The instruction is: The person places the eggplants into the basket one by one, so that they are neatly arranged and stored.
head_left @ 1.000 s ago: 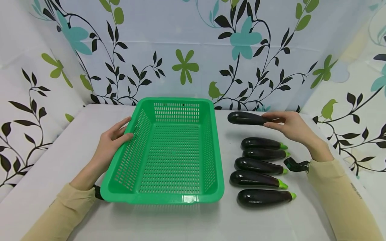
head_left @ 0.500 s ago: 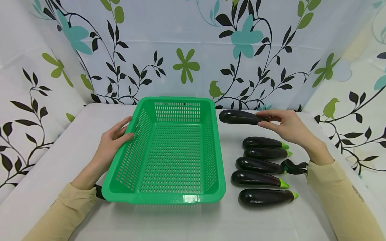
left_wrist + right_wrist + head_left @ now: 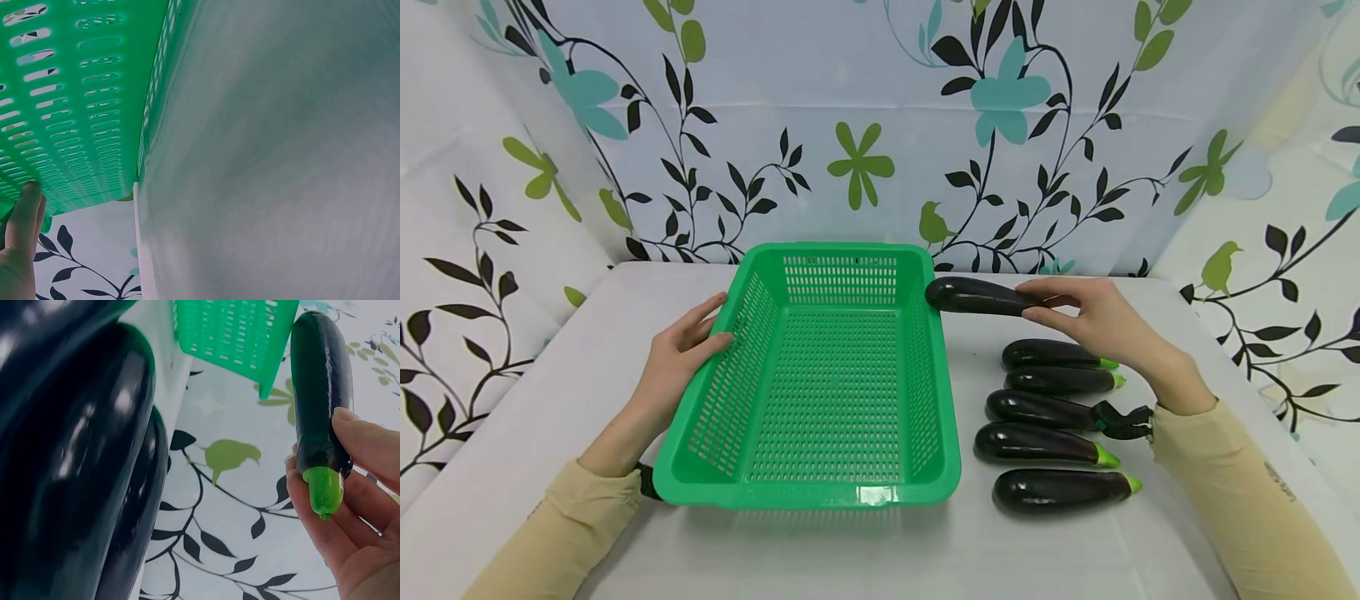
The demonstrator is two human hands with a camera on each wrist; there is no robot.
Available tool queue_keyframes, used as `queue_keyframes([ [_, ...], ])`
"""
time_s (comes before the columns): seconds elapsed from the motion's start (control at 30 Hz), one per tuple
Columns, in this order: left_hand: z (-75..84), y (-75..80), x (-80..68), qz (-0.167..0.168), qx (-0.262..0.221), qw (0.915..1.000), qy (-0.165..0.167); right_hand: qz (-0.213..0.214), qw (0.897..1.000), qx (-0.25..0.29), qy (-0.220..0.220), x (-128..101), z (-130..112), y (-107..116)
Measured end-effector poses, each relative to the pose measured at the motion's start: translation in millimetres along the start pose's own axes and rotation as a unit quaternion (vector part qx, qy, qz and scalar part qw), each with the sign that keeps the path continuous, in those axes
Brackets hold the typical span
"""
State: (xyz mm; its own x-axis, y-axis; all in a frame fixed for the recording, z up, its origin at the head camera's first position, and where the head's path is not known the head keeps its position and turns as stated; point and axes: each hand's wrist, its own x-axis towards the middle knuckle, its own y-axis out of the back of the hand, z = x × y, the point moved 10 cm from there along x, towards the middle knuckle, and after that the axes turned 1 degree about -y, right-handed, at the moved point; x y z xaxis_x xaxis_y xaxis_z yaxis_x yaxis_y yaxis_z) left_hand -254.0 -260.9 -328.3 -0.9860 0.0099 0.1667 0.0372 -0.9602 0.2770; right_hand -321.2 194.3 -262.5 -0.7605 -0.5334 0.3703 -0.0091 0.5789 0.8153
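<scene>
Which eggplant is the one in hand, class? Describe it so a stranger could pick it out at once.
Start at the green basket in the middle of the white table. Five eggplants lie in a row to its right. The one meant, the held eggplant, is behind them at the basket's far right corner, lifted off the table and pinched by the right hand.

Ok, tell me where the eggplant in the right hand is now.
In the head view the held eggplant is off the table in the right hand, its dark tip at the green basket's right rim, beyond the row of eggplants on the table.
</scene>
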Motion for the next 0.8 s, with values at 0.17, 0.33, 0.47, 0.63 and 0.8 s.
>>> queue_keyframes([
  [0.17, -2.2, -0.1, -0.7, -0.001, -0.008, 1.0, 0.001, -0.017, 1.0, -0.005, 0.021, 5.6, -10.8, -7.8],
  [0.33, -0.7, 0.8, -0.4, -0.001, -0.004, 1.0, 0.0, -0.036, 0.999, -0.021, 0.029, 18.8, -25.3, -9.5],
  [0.47, 0.5, 0.6, -0.6, -0.002, 0.0, 1.0, 0.0, -0.051, 0.998, -0.018, 0.037, 28.1, -37.3, -10.5],
  [0.63, 1.3, -0.1, -1.1, -0.003, 0.003, 1.0, -0.001, -0.074, 0.997, -0.015, 0.03, 36.1, -45.7, -16.2],
  [0.8, 0.3, 0.7, -1.8, -0.002, 0.003, 1.0, 0.0, -0.09, 0.995, -0.024, 0.032, 45.9, -53.6, -23.3],
])
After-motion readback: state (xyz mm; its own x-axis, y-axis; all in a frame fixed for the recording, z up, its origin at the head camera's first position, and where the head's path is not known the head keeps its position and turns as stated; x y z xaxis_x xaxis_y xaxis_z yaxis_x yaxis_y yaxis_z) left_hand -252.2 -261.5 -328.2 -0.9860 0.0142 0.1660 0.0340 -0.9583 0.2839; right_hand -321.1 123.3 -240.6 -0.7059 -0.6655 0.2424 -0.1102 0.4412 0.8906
